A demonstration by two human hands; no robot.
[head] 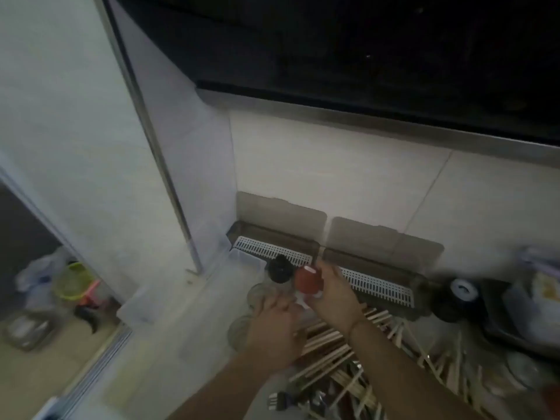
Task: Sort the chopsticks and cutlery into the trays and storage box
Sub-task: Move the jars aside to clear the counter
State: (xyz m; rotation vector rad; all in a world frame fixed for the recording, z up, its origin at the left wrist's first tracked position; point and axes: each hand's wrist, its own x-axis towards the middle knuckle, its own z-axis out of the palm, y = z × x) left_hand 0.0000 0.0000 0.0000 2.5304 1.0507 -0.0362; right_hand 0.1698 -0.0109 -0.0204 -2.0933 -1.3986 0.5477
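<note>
A home kitchen, dim and blurred. A pale surface (169, 344) runs along a tiled wall (333, 177) beneath a dark range hood (363, 56). Chopsticks (330, 353) lie heaped on it before two slotted trays (272, 248) with smoky lids raised. Capped bottles (280, 268) stand close by, and a green basket (72, 280) sits on the floor to the left.

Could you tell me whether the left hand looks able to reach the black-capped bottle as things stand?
Probably yes: the left hand sits just below the black-capped bottle, with nothing between them.

head cam | looks forward-down | close over counter (194, 322) | single view
</note>
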